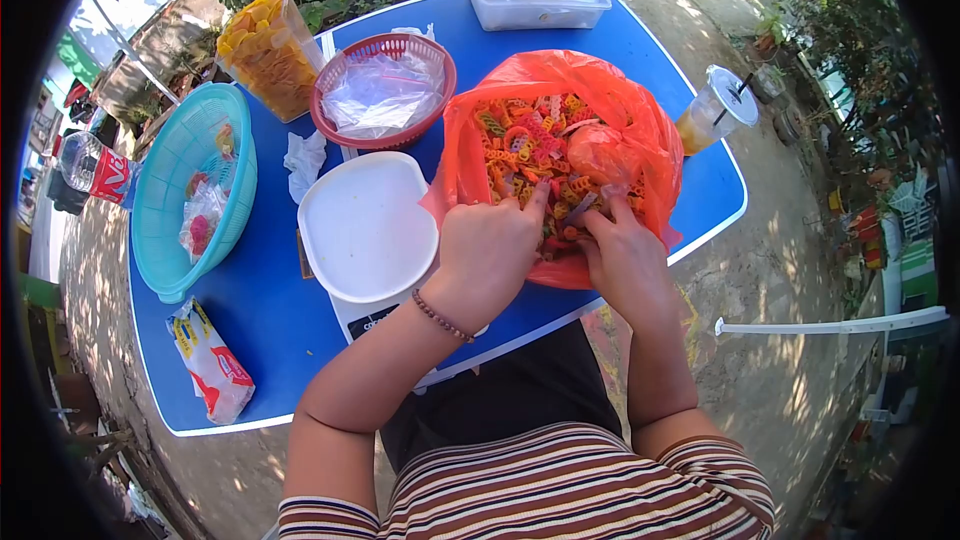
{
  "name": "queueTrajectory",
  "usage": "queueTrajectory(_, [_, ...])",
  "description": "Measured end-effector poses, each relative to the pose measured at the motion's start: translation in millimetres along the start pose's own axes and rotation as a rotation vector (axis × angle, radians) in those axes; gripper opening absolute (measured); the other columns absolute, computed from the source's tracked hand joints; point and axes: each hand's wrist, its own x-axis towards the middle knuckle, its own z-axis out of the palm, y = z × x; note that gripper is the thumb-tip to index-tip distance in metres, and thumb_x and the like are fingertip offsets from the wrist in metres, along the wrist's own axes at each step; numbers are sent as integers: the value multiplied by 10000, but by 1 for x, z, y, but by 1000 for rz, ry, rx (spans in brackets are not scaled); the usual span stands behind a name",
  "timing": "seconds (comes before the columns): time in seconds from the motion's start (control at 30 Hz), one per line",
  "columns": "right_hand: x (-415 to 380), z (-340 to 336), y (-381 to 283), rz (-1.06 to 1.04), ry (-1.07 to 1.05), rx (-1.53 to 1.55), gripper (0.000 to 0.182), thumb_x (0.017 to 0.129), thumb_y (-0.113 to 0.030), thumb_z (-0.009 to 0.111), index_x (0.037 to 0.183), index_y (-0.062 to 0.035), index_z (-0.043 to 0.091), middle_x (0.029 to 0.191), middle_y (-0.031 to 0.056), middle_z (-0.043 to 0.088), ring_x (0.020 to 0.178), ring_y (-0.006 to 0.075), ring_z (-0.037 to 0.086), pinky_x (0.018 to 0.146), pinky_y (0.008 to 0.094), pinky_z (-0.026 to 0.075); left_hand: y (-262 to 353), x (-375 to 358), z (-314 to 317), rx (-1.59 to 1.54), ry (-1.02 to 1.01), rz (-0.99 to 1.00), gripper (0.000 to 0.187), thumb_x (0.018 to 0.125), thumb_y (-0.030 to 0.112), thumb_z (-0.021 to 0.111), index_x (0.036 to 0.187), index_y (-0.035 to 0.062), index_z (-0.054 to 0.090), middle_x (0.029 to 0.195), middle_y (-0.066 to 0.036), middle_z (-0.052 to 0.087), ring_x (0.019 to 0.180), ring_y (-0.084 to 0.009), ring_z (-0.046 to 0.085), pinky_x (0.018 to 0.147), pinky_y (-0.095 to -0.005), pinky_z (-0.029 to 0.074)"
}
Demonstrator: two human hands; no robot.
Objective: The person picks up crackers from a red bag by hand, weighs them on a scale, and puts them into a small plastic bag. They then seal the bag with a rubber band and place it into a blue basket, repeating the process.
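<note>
A large orange-red plastic bag (463, 145) stands open on the table, full of colourful wheel-shaped dry snacks (530, 135). Both hands reach in over its near side. My left hand (495, 240), with a beaded bracelet at the wrist, is closed among the snacks with its index finger extended; what its fingers hold is hidden. My right hand (630, 255) is pinching a bit of thin clear plastic (582, 206), seemingly a small bag, just above the snacks. A white heart-shaped tray (370, 225) rests on a scale left of my left hand.
On the blue table (290, 340) are a turquoise basket (150, 210) with small packets, a red basket (325, 105) of clear bags, a tub of orange chips (265, 50), a lidded plastic box (540, 0), a drink cup (715, 110) and a white-red-yellow packet (212, 365). A bottle (95, 168) stands beyond the left edge.
</note>
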Motion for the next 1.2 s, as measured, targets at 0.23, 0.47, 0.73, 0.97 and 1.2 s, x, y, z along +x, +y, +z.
queueTrajectory(0.23, [5,5,-2,14,172,77,127,890,-88,673,1015,-69,686,1198,158,643,903,382,701,759,465,570,-7,2,-15,-13,-3,-58,924,716,436,874,1514,141,512,877,-56,689,704,-211,704,626,-346,557])
queueTrajectory(0.47, [6,4,2,-132,159,184,131,866,-57,664,982,-67,725,1075,132,638,872,338,697,744,443,574,-9,5,-18,-52,4,-53,591,735,328,851,1244,105,651,1010,-64,678,785,-237,720,666,-359,566])
queueTrajectory(0.73, [21,17,-11,-141,118,177,233,845,-78,690,1062,-102,771,1042,107,576,871,306,684,726,434,566,-13,0,-7,-48,-64,-26,375,736,242,819,1078,122,723,1087,-98,649,842,-267,723,706,-380,580])
queueTrajectory(0.97, [27,28,-19,-113,138,210,119,850,-107,721,945,-37,719,1025,131,576,876,321,676,723,430,556,-14,0,-11,-71,-41,-28,364,752,265,821,1033,62,709,1054,-113,648,820,-286,719,699,-393,578])
queueTrajectory(1.2, [25,26,-8,32,188,649,102,892,-58,709,957,16,682,1025,146,579,826,325,670,727,411,537,-18,3,-13,-226,-9,-11,356,843,196,723,1155,40,649,1057,-135,667,846,-305,719,701,-411,579])
